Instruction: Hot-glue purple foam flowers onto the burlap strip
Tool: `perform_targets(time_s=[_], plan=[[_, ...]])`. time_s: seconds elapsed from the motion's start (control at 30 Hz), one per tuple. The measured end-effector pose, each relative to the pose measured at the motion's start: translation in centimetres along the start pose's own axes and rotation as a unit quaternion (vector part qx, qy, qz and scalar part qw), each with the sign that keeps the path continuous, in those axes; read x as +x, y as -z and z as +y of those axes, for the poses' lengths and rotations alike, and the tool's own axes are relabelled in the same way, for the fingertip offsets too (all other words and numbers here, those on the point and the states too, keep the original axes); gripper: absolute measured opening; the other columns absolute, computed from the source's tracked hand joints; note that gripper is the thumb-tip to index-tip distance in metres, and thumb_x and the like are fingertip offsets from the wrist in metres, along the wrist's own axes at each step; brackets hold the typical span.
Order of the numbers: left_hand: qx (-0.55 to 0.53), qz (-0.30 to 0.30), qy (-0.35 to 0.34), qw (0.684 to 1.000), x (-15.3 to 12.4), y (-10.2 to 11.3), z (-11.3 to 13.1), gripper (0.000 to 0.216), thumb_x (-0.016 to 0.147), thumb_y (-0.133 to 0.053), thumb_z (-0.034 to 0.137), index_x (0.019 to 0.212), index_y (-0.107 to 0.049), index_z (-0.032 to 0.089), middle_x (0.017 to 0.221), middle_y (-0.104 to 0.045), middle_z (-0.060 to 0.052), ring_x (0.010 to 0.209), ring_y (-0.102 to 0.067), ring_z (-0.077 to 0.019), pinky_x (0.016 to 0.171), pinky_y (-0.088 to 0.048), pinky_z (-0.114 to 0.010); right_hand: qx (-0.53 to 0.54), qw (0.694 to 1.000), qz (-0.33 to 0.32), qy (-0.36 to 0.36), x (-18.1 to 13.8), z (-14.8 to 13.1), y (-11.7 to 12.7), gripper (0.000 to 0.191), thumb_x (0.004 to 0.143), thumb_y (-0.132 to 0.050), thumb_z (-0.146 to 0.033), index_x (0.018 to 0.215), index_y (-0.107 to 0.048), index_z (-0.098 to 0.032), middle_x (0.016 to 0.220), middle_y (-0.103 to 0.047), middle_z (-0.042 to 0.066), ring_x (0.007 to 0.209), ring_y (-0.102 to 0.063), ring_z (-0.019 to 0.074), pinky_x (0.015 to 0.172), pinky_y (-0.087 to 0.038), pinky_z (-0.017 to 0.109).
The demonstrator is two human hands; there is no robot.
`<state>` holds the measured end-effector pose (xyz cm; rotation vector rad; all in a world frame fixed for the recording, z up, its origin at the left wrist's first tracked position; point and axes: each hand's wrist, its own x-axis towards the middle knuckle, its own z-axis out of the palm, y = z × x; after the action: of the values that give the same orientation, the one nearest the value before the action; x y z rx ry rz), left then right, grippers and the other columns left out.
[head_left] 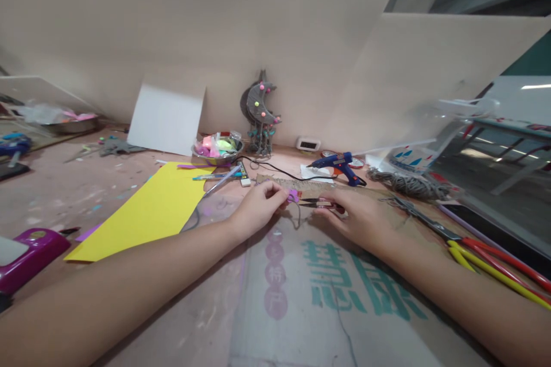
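My left hand (258, 206) is closed in a pinch on a small purple piece (294, 195) just above the middle of the table. My right hand (357, 215) grips small thread snips (316, 203) whose blades point left at the purple piece. A thin grey string (298, 219) hangs down from between the two hands. Both hands rest over a woven sack with green characters (344, 287) that covers the table.
A yellow paper sheet (150, 212) lies to the left, with pens (219, 176) and a bowl of coloured bits (216, 149) behind it. A blue glue gun (340, 165), grey twine (407, 183) and yellow-and-red-handled scissors (482, 249) lie to the right. A moon ornament (260, 112) stands at the wall.
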<state>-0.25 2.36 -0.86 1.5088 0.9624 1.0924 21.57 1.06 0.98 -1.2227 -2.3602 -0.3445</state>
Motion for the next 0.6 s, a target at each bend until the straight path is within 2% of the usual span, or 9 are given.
perform_targets(time_s=[0.33, 0.6], plan=[[0.043, -0.002, -0.008, 0.999, -0.46, -0.12, 1.02, 0.024, 0.078, -0.048, 0.037, 0.067, -0.049, 0.015, 0.060, -0.049, 0.002, 0.056, -0.045, -0.0092, 0.053, -0.035, -0.021, 0.031, 0.999, -0.007, -0.012, -0.10, -0.16, -0.38, 0.025, 0.080, -0.052, -0.042, 0.088, -0.062, -0.020, 0.081, -0.068, 0.004, 0.070, -0.061, 0.0176, 0.063, -0.045, 0.028], [0.060, 0.006, -0.021, 0.998, -0.37, -0.17, 0.70, 0.023, 0.077, -0.049, 0.037, 0.067, -0.051, 0.015, 0.061, -0.050, 0.002, 0.060, -0.047, -0.0102, 0.057, -0.037, -0.022, 0.042, 0.999, -0.018, -0.010, 0.03, -0.40, -0.54, 0.023, 0.081, -0.052, -0.040, 0.090, -0.062, -0.021, 0.079, -0.068, 0.004, 0.070, -0.061, 0.0179, 0.061, -0.044, 0.028]])
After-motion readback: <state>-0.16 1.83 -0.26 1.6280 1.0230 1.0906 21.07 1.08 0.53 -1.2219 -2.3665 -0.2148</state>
